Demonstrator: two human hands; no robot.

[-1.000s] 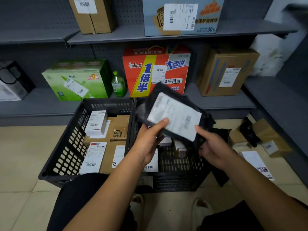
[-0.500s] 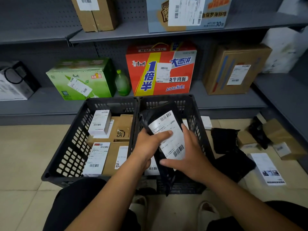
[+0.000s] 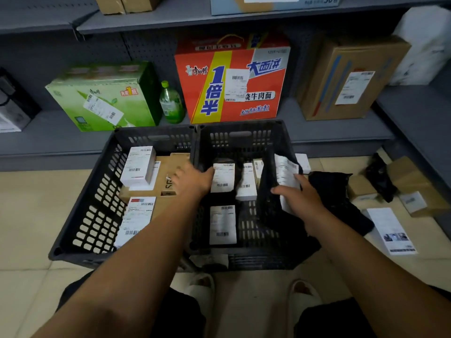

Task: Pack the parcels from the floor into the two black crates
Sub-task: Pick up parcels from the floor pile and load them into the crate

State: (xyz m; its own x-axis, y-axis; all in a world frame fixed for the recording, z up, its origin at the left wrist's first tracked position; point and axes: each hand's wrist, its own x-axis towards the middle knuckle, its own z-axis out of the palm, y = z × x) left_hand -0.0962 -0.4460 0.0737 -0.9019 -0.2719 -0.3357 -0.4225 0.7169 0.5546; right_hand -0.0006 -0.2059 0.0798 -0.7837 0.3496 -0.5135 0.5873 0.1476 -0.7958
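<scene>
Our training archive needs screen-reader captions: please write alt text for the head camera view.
A person's right hand holds a labelled black bag upright inside the right crate; the left hand is above where it meets the left crate. Both hold labelled parcels; cardboard boxes lie on the floor.

One head-worn wide-angle camera looks forward and down, close above the black crates (image 3: pixel 240 135).

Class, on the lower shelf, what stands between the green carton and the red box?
A green plastic bottle stands upright between the green carton and the red box, shown in the head view.
</scene>
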